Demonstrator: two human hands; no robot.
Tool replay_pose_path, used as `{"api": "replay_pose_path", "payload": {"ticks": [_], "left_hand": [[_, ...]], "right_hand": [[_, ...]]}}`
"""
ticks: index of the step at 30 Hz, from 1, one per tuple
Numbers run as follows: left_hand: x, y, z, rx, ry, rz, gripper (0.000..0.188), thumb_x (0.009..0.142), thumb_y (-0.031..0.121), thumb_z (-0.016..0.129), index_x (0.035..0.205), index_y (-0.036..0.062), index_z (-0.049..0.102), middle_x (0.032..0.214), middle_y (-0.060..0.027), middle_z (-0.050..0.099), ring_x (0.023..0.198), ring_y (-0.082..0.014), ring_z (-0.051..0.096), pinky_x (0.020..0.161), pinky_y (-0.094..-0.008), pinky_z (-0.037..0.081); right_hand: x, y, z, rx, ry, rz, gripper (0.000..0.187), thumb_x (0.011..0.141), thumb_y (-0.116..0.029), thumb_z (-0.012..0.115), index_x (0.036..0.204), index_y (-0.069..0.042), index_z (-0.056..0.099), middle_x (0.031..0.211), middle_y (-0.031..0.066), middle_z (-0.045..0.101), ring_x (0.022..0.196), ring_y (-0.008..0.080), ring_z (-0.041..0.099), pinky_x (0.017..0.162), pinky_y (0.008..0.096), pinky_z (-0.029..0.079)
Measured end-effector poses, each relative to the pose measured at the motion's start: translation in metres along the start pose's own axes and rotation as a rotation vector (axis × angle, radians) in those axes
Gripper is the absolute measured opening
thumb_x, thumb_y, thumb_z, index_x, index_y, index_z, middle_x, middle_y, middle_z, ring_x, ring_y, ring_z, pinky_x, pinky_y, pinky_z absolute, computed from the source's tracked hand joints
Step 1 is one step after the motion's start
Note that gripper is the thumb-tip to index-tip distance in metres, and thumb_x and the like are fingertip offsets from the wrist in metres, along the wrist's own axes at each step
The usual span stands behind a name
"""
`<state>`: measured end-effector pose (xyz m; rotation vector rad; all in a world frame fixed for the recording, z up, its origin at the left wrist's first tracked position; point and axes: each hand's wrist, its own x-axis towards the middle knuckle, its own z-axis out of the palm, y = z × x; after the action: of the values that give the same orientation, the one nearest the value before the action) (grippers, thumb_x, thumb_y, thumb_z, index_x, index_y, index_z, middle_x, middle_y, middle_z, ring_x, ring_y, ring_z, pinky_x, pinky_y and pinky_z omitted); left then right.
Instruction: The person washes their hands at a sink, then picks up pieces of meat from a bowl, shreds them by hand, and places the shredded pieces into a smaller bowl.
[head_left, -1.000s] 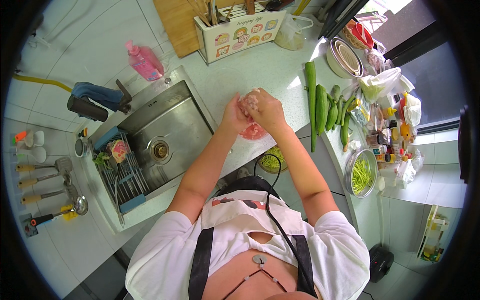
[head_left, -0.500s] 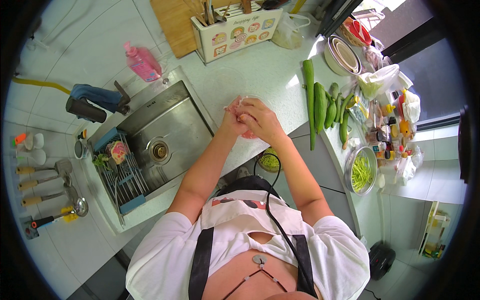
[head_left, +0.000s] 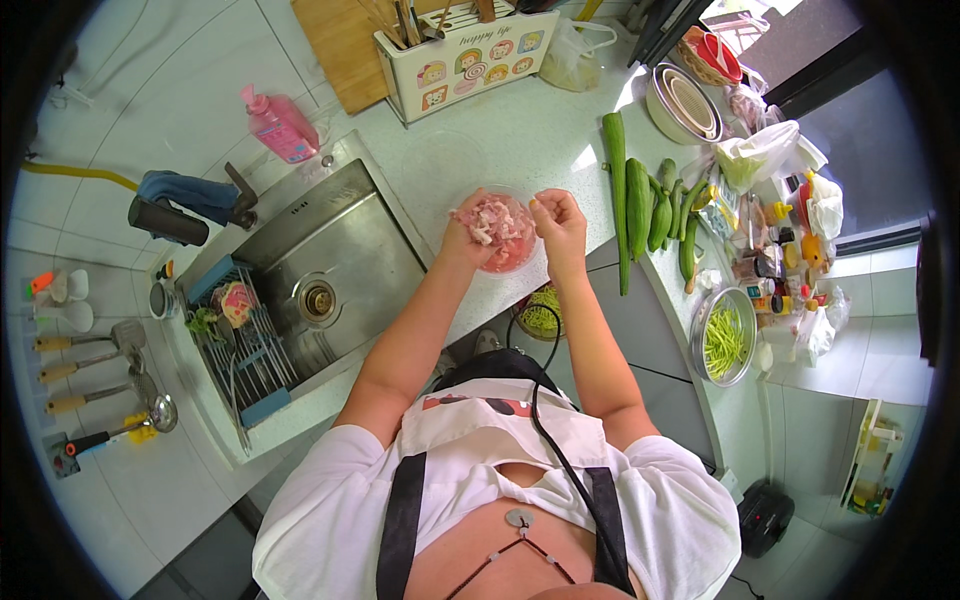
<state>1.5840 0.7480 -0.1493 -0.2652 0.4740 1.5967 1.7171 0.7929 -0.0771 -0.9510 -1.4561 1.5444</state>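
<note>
A clear round bowl point(head_left: 520, 263) on the counter holds reddish liquid and pale pink meat. Over its left side, my left hand point(head_left: 461, 243) is closed around a clump of raw meat pieces point(head_left: 496, 217), which sticks out between thumb and fingers. My right hand point(head_left: 561, 221) is at the bowl's right rim with its fingers curled and pinched together. Whether a scrap of meat is between those fingertips cannot be made out. The bowl's left edge is hidden behind my left hand.
Left of the bowl is a steel sink point(head_left: 345, 245) with a dish rack point(head_left: 240, 335). A pink soap bottle point(head_left: 282, 125) and a utensil holder point(head_left: 470, 65) stand behind. Long green gourds point(head_left: 638, 205) lie to the right, near a steel bowl point(head_left: 724, 340) of cut green strips.
My right hand has come away from my left and moved right to the bowl's rim. The meat in my left hand, covered before, now shows.
</note>
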Motion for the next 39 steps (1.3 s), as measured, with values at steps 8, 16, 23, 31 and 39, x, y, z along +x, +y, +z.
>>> {"api": "replay_pose_path", "payload": {"ticks": [8, 16, 23, 31, 39], "left_hand": [[-0.038, 0.004, 0.032, -0.087, -0.072, 0.045, 0.013, 0.079, 0.021, 0.059, 0.079, 0.0083, 0.058, 0.084, -0.0070, 0.061, 0.085, -0.0240, 0.057, 0.082, -0.0407, 0.046], [-0.063, 0.017, 0.038, -0.012, 0.048, 0.161, 0.014, 0.079, 0.021, 0.059, 0.070, 0.0098, 0.057, 0.072, -0.0042, 0.060, 0.073, -0.0212, 0.057, 0.074, -0.0371, 0.046], [-0.058, 0.038, 0.030, 0.039, -0.053, 0.085, 0.016, 0.081, 0.021, 0.056, 0.070, 0.0095, 0.055, 0.072, -0.0031, 0.059, 0.070, -0.0187, 0.057, 0.070, -0.0355, 0.046], [-0.061, 0.048, 0.000, -0.050, -0.205, -0.147, 0.019, 0.084, 0.023, 0.050, 0.072, 0.0101, 0.055, 0.072, -0.0038, 0.058, 0.075, -0.0198, 0.056, 0.074, -0.0385, 0.044], [-0.139, 0.073, -0.002, 0.151, -0.311, -0.042, 0.020, 0.084, 0.027, 0.051, 0.075, 0.0088, 0.055, 0.075, -0.0056, 0.057, 0.078, -0.0212, 0.053, 0.072, -0.0380, 0.043]], "right_hand": [[-0.004, 0.044, -0.028, 0.677, -0.125, 0.362, 0.015, 0.087, -0.014, 0.051, 0.096, -0.002, 0.053, 0.084, 0.0035, 0.058, 0.073, 0.0114, 0.055, 0.066, 0.0242, 0.047], [-0.010, 0.023, -0.027, 0.571, -0.143, 0.404, 0.034, 0.092, -0.025, 0.039, 0.112, 0.001, 0.048, 0.112, 0.0145, 0.054, 0.105, 0.0239, 0.053, 0.086, 0.0347, 0.045], [-0.050, 0.038, -0.044, 0.691, 0.091, 0.421, 0.026, 0.092, -0.023, 0.042, 0.108, -0.005, 0.052, 0.099, 0.0086, 0.060, 0.090, 0.0183, 0.058, 0.078, 0.0299, 0.048], [-0.141, 0.053, -0.052, 1.189, 0.304, 0.360, 0.021, 0.091, -0.018, 0.044, 0.101, -0.005, 0.056, 0.093, 0.0081, 0.062, 0.083, 0.0178, 0.061, 0.072, 0.0313, 0.052], [-0.238, 0.052, -0.041, 1.383, 0.499, 0.314, 0.018, 0.090, -0.019, 0.045, 0.094, -0.007, 0.058, 0.086, 0.0055, 0.064, 0.076, 0.0169, 0.061, 0.067, 0.0305, 0.052]]}}
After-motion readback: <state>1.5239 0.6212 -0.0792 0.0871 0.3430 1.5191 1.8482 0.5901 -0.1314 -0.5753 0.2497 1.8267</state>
